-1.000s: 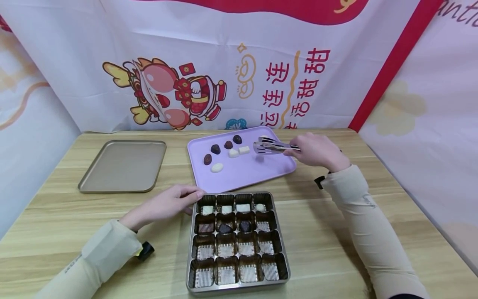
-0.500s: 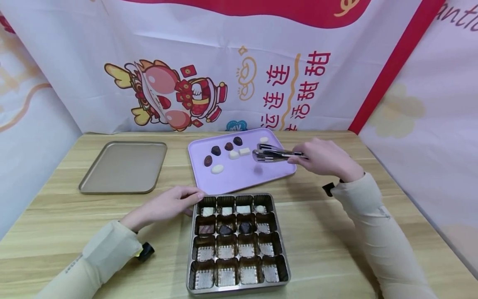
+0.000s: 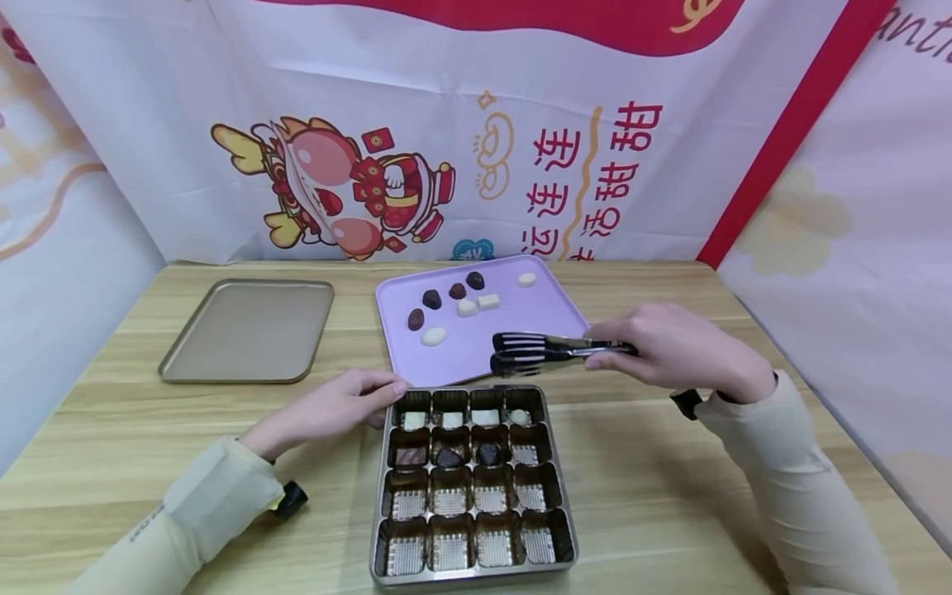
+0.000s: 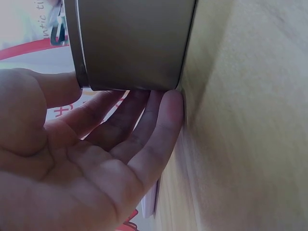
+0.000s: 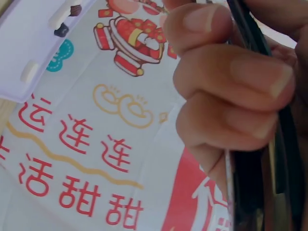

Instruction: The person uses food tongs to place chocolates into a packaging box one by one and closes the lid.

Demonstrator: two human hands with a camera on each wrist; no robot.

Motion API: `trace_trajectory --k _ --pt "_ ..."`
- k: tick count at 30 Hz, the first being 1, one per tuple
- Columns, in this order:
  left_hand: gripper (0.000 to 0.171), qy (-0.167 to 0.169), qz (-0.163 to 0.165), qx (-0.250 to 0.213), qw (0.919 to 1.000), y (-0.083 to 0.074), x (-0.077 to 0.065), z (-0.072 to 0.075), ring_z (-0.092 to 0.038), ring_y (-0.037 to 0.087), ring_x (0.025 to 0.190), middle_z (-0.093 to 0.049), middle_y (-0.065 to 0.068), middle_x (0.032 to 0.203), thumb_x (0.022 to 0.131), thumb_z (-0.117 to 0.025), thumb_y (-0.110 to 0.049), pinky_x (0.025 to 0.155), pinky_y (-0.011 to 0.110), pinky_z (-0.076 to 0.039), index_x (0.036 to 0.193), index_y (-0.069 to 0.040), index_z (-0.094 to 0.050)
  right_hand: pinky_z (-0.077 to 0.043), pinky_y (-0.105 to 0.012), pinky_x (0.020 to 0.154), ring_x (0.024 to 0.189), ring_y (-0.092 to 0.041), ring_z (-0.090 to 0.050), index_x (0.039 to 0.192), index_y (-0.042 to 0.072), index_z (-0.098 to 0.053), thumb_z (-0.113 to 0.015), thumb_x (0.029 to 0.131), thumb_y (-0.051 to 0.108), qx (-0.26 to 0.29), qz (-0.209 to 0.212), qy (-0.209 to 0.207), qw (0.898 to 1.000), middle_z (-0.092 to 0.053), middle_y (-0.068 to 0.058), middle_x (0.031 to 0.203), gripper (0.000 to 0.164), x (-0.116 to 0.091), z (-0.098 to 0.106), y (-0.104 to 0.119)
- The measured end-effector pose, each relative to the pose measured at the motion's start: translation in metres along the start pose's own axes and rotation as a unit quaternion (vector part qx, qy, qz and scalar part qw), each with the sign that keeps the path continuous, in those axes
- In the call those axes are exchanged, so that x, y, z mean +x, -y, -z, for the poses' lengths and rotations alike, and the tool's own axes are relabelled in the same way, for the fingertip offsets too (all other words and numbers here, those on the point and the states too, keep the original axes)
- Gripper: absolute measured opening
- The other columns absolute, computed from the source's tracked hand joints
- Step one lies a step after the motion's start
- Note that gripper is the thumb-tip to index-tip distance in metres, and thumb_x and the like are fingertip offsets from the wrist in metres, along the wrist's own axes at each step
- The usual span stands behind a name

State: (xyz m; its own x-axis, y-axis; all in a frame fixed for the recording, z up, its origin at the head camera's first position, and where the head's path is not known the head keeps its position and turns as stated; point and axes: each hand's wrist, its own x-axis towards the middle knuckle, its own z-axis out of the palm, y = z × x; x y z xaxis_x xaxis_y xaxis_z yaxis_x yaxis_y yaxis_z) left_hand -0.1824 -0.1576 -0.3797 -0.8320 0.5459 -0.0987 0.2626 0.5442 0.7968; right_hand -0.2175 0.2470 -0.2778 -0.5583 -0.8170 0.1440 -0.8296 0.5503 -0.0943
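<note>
My right hand point(image 3: 673, 347) holds black-and-silver slotted tongs point(image 3: 531, 340), its fingers wrapped about the handles point(image 5: 288, 159). The tongs' heads hang over the gap between the purple tray point(image 3: 476, 355) and the back of the chocolate box point(image 3: 476, 576); whether a piece sits between them, I cannot tell. At the box's back left corner my left hand point(image 3: 330, 409) has its thumb on the rim and its fingers bent against the wall point(image 4: 134, 43). White pieces lie in the box's back row, and three dark chocolates point(image 3: 449, 456) in the second.
On the purple tray lie dark and white chocolates, among them a white oval point(image 3: 434, 336) and another white piece point(image 3: 526, 280) near the back corner. A flat bronze tray point(image 3: 245, 330) rests at the left. Printed cloth point(image 3: 416, 66) stands behind the table.
My right hand has brought the tongs toward me, from over the purple tray to near the box's back edge. My left hand stays at the box corner.
</note>
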Motion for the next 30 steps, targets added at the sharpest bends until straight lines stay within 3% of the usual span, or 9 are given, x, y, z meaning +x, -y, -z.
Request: trace_trajectory --k 6,17,26,30 --pt "0.033 0.009 0.004 -0.028 0.9996 -0.002 0.000 0.000 -0.061 0.017 0.091 -0.060 0.003 0.107 0.103 -0.041 -0.035 0.082 0.034 -0.048 0.117 -0.012 -0.061 -0.037 -0.016 0.054 0.052 0.005 -0.037 0.090 0.032 -0.058 -0.059 0.093 0.043 0.029 0.041 0.014 0.999 -0.038 0.021 0.062 0.012 -0.014 0.010 0.010" --pt "0.039 0.004 0.027 -0.042 0.9987 0.000 0.001 -0.001 -0.065 0.017 0.086 -0.057 0.010 0.122 0.102 -0.043 -0.038 0.081 0.032 -0.049 0.125 -0.010 -0.059 -0.042 -0.014 0.064 0.066 0.006 -0.051 0.096 0.033 -0.063 -0.058 0.093 0.043 0.077 0.078 0.086 0.990 -0.053 0.025 0.081 0.012 -0.019 0.015 0.009" --pt "0.040 0.002 0.035 -0.040 0.9986 0.000 0.001 -0.001 -0.064 0.016 0.086 -0.056 0.010 0.123 0.102 -0.043 -0.039 0.083 0.032 -0.048 0.126 -0.010 -0.058 -0.045 -0.018 0.069 0.071 0.007 -0.054 0.103 0.033 -0.067 -0.056 0.091 0.052 0.059 0.055 0.118 0.990 -0.056 0.030 0.088 0.025 -0.021 0.010 0.008" --pt "0.040 0.003 0.029 -0.042 0.9987 0.000 0.001 -0.001 -0.064 0.017 0.088 -0.056 0.010 0.123 0.102 -0.043 -0.038 0.082 0.032 -0.049 0.125 -0.009 -0.058 -0.046 -0.020 0.071 0.072 0.006 -0.054 0.109 0.027 -0.068 -0.056 0.091 0.053 0.073 0.046 0.130 0.988 -0.058 0.026 0.088 0.035 -0.018 0.009 0.007"
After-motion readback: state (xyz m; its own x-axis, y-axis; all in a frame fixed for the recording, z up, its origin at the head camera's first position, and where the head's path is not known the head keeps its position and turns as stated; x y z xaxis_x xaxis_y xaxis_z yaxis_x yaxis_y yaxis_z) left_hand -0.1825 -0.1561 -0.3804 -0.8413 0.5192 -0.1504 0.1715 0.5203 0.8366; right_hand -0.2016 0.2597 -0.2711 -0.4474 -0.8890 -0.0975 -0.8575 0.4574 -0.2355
